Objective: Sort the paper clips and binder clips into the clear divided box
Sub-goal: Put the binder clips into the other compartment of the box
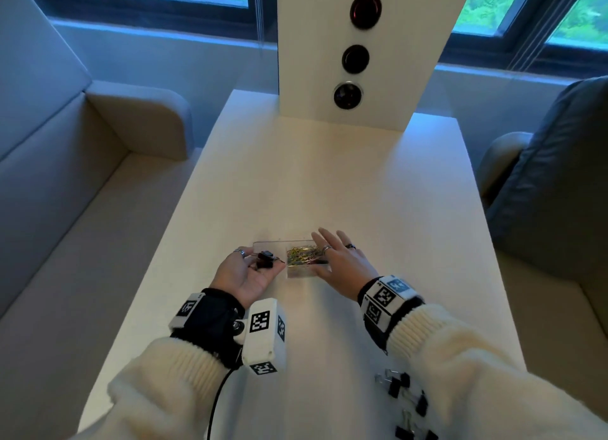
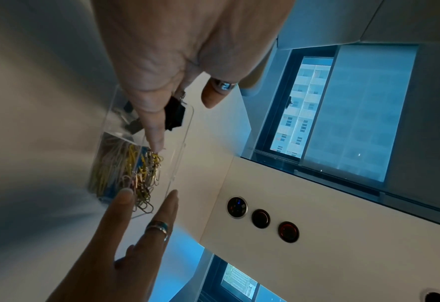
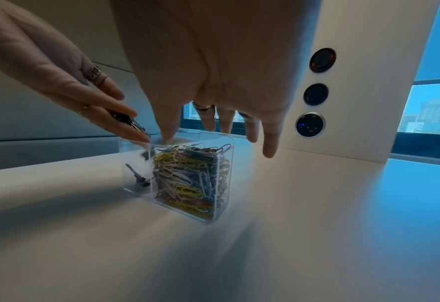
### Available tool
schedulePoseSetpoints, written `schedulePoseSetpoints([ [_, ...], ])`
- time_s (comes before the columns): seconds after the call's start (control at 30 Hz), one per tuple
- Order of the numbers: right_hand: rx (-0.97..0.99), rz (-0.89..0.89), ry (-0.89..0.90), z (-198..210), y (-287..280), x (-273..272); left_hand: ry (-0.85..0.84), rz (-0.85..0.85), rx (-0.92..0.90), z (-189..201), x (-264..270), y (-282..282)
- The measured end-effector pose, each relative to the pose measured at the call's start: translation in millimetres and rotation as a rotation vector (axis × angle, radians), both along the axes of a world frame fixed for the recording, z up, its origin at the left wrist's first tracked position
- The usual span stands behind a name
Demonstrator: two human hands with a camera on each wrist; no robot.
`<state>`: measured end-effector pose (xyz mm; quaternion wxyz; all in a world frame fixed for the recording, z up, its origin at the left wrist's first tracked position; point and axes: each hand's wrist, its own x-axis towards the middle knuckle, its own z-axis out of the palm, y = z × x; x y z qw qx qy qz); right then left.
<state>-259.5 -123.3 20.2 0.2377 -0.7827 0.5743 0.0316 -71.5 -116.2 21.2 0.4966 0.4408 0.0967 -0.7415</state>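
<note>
The binder-clip step is in hand. The box (image 1: 297, 273) sits on the tabletop (image 1: 329, 183), and every place below is given from it. Its right compartment is packed to the brim with paper clips (image 3: 187, 179); its left compartment holds only one or two binder clips (image 3: 138, 179) at the bottom, so the paper-clip half looks done and the binder-clip half barely begun.

The left hand (image 1: 245, 275) hangs over the left compartment, palm turned up, with thumb and fingers curled round a small bunch of black binder clips (image 1: 266, 260) right at the box's rim. The right hand (image 1: 342, 258) is spread flat, fingers straight, over the box's right edge; whether it touches the box wall or only hovers, I cannot tell.

More binder clips (image 1: 406, 398) lie well apart from the box, on the side nearest the person, beside the right sleeve.

The next move probably calls for the left hand to tip or loosen over the left compartment so the bunch drops inside the divider, not onto the heaped paper clips. The right hand would do well to steady the box, since it looks light and tall. Then the leftover clips need fetching.
</note>
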Motion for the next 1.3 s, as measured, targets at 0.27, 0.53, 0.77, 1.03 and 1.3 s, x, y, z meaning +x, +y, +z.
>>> schedulePoseSetpoints([
  [0.27, -0.046, -0.222, -0.175, 18.5, 16.8, -59.1, -0.294, -0.027, -0.090, 33.9, -19.9, 15.6],
  [0.53, 0.188, -0.188, -0.144, 11.5, 74.3, -145.5, -0.930, -0.639, -0.399, 16.5, -95.3, 78.1],
  [0.77, 0.306, -0.010, -0.019, -28.8, 117.3, -171.8, -1.371, -1.381, -0.622, -44.9, -170.2, 137.0],
  [1.03, 0.133, 0.176, 0.119, -52.5, 122.2, -170.2, -1.648, -1.356, -0.608, -70.8, -214.8, 167.2],
  [1.3, 0.123, 0.091, 0.100, -54.4, 115.7, -179.0, -1.645, -1.176, -0.618, -70.3, -201.2, 162.4],
])
